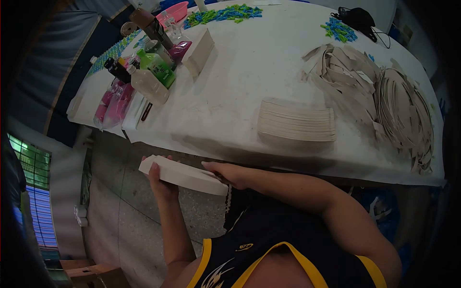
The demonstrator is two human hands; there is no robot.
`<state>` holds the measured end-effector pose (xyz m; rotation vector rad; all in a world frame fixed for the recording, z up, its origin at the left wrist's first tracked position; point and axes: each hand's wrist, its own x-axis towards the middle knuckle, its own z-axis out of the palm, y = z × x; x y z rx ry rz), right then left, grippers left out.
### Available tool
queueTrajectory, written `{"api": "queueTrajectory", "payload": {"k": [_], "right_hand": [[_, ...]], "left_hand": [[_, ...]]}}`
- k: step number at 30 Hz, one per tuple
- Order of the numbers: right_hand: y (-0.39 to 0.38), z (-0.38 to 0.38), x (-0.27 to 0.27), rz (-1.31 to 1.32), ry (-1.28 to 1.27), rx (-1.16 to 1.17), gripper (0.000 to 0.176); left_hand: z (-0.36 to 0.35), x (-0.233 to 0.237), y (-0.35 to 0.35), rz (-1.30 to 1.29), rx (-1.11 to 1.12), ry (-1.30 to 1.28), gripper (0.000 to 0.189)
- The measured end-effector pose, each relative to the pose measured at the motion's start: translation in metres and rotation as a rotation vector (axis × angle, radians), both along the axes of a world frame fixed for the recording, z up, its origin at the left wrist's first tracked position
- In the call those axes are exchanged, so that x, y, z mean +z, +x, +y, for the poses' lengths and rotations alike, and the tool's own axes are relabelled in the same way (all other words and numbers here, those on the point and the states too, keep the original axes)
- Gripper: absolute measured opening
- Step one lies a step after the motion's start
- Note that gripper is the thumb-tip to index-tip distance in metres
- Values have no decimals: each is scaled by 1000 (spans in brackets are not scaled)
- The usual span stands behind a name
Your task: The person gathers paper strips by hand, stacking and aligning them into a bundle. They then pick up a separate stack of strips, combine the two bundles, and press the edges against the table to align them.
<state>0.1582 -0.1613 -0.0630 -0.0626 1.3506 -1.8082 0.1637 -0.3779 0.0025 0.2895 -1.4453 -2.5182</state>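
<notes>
A long, pale, slightly curved block (187, 174), possibly stacked card strips, is held in front of my body, just off the table's near edge. My left hand (157, 178) grips its left end, with the thumb on the near side and fingertips showing behind. My right hand (226, 174) is closed at its right end, thumb pointing left along the top. Something small and dark shows under those fingers, too hidden to name. On the table beyond lies a neat stack of beige strips (297, 122).
The white-covered table (230, 81) carries a heap of loose beige strips (401, 108) at right. Bottles, including a green one (156, 67), stand at left beside a pale upright block (199, 53). Blue and green small pieces (223, 15) lie at the back, near a pink basin (174, 10).
</notes>
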Motion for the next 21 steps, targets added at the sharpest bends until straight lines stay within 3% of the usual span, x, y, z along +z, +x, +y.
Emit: {"api": "queueTrajectory", "payload": {"k": [2, 6, 8, 9, 11, 12, 14, 15, 17, 18, 20, 21], "right_hand": [[10, -2, 14, -258, -51, -47, 66], [10, -6, 4, -334, -197, 27, 64], [10, 3, 13, -407, -134, 55, 55], [14, 5, 18, -409, -137, 51, 55], [21, 10, 24, -393, -317, 66, 49], [20, 10, 21, -390, -321, 57, 49], [14, 10, 13, -502, -367, 55, 42], [12, 11, 13, -499, -375, 37, 42], [7, 14, 14, -409, -366, -37, 47], [5, 16, 17, -410, -369, -55, 47], [1, 18, 24, 137, -57, -66, 63], [-1, 18, 27, 136, -55, -71, 63]], "left_hand": [[-5, -7, -4, 56, 63, -150, 74], [-13, -13, -6, 203, 31, -431, 90], [-14, -6, -4, 258, 104, -895, 99], [-23, -12, -7, 258, 99, -895, 99], [-52, -25, -16, 282, 155, -1253, 104], [-60, -24, -16, 290, 147, -1253, 104], [-73, -21, -14, 353, 235, -1790, 103], [-82, -19, -13, 370, 219, -1788, 103], [-95, -14, -9, 597, 249, -2128, 108], [-94, -13, -8, 612, 235, -2122, 108], [-93, -6, -4, 274, 297, -1999, 105], [-84, 5, -4, 279, 294, -1997, 105]]}}
